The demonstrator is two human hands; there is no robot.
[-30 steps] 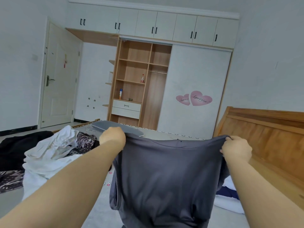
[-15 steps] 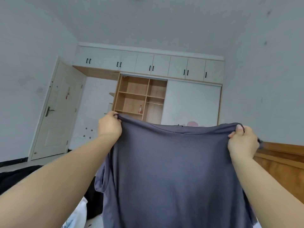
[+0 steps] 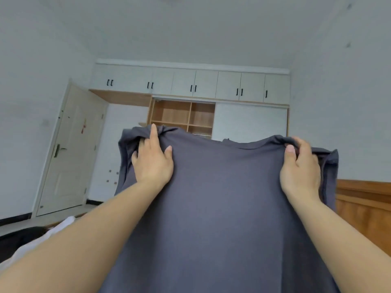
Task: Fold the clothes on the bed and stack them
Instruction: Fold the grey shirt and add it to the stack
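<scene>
A dark grey shirt hangs spread out in front of me, held up by its two shoulders and filling the lower middle of the view. My left hand holds the left shoulder, fingers over the cloth and partly tucked into the fold. At the right shoulder my right hand grips the bunched fabric, thumb on the near side. A white garment and a black one lie on the bed at the lower left. The shirt hides most of the bed.
A wooden headboard stands at the right. A wardrobe with open wooden shelves and white upper cupboards lines the far wall. A white door is at the left.
The shirt has been lifted higher and my view has tilted up. Both hands have turned, with fingers now showing over the shoulders. The bed and clothes pile have dropped almost out of view.
</scene>
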